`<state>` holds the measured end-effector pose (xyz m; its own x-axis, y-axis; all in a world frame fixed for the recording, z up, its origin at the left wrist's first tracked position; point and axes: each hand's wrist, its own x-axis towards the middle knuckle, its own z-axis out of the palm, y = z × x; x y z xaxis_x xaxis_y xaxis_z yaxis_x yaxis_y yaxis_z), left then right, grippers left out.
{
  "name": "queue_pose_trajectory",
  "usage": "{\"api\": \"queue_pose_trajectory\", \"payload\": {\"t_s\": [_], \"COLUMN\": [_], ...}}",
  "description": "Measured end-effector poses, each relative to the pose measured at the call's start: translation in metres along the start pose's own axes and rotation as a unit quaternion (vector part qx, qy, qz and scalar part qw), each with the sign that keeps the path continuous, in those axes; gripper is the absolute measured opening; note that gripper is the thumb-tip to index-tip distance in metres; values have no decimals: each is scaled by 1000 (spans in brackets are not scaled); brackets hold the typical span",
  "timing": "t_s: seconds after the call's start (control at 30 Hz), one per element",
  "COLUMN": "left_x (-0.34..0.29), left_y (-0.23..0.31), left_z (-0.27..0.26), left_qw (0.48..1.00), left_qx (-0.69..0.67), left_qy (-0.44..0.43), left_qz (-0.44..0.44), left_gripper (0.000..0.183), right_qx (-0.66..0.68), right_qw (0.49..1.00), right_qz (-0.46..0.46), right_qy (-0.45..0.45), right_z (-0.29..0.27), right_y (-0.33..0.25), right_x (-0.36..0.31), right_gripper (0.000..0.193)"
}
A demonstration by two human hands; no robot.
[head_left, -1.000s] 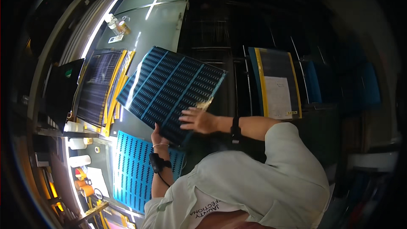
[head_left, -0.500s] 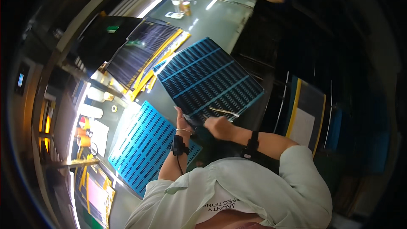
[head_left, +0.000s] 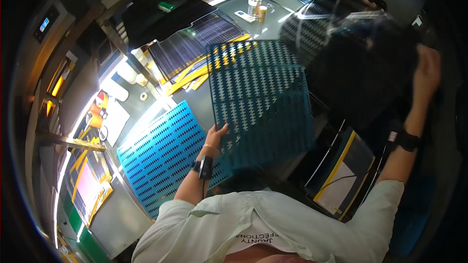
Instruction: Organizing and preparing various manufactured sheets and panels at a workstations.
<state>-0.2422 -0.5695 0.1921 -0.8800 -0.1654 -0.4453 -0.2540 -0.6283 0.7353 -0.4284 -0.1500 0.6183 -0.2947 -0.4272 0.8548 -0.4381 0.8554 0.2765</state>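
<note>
Dark-teal slotted rectangular sheet (head_left: pixel 261 87) is right of bright-blue slotted sheet (head_left: pixel 163 158), left hand (head_left: pixel 215 136) pinching its edge, right hand (head_left: pixel 427 70) by dark glossy film (head_left: pixel 363 65), grip unclear; beyond bright-blue slotted sheet, white-capped clear bottle (head_left: pixel 254 1), amber jar (head_left: pixel 262 13), contents unreadable.

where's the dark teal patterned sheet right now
In the head view, the dark teal patterned sheet is near the centre, its left edge in the left hand, with the bright blue sheet at its lower left.

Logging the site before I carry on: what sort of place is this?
Probably a workshop or factory: a patterned teal sheet is in the left hand, a patterned blue sheet lies on a grey workbench, and yellow-edged dark sheets lie beyond.
</note>
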Motion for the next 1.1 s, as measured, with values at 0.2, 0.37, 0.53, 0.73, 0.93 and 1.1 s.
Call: {"api": "queue_pose_trajectory", "payload": {"t_s": [0.2,0.37,0.53,0.73,0.93,1.1], "left_x": [54,114,100,-14,-73,-94], "left_y": [14,-18,-17,7,-12,-24], "left_z": [36,29,16,15,31,5], "left_qw": [997,990,999,884,880,940], "left_qx": [-81,-92,-39,-141,-192,5], "left_qy": [12,94,-13,-243,-340,-114], "left_qz": [15,43,-22,-372,-272,-322], "left_gripper": [23,25,53,94,71,81], "right_qx": [155,283,483,588,602,475], "right_qw": [986,957,874,808,797,873], "right_qz": [56,-35,-49,-18,46,90], "right_qy": [34,62,-7,-20,-8,61], "right_z": [-43,-46,-34,-22,-41,-53], "right_y": [-63,-119,-146,-196,-224,-241], "right_x": [32,20,-9,-5,3,22], "right_gripper": [21,23,55,42,30,41]}}
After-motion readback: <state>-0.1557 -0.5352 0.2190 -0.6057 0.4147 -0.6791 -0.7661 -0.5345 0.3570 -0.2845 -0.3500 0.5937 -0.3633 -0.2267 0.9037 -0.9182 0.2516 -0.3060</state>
